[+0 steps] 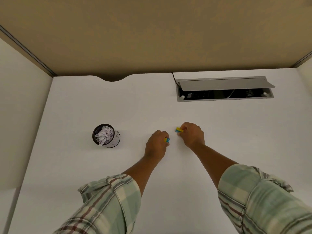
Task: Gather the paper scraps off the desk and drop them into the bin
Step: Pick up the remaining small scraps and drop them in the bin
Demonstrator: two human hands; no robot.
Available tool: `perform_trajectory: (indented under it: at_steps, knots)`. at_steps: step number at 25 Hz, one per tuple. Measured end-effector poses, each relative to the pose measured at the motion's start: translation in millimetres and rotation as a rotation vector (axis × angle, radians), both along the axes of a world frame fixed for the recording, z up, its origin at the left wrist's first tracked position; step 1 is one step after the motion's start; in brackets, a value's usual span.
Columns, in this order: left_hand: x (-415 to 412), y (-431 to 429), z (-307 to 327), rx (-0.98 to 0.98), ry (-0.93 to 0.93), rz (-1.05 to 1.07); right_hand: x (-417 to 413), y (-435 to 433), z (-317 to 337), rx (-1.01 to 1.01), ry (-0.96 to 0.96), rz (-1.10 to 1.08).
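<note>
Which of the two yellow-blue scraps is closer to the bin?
The scrap in the left hand, at; the right hand's scrap lies farther from the mesh bin.

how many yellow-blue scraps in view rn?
2. One yellow-and-blue scrap is pinched in the left hand, one in the right hand. More may be hidden inside the fists or in the mesh bin.
</note>
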State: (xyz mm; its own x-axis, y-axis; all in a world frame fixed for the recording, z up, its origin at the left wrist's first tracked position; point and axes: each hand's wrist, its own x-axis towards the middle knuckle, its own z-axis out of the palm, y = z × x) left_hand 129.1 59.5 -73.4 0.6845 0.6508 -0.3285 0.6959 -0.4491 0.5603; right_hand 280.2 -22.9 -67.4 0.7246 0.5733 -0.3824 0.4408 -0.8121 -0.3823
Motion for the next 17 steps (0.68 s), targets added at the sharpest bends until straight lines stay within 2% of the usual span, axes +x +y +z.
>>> perform_trajectory:
  at_steps: [3, 5, 8, 12, 17]
  knots:
    - [-11, -3, 4, -0.137, -0.105, 0.156, -5, -8, 1, 0.009, 0.033, -0.042]
    - [-19, -5, 11, -0.142, -0.15, 0.21, -12, -14, 2, 0.028, 0.06, -0.074]
    - [-34, -6, 25, -0.076, -0.234, 0.213, -27, -15, 8, 0.08, 0.096, -0.076]
    - [-63, 8, 54, 0.012, -0.396, 0.308, -60, 13, 28, 0.266, 0.148, -0.044]
    - [-116, 56, 83, 0.148, -0.453, 0.435, -119, 80, 64, 0.405, 0.145, 0.123]
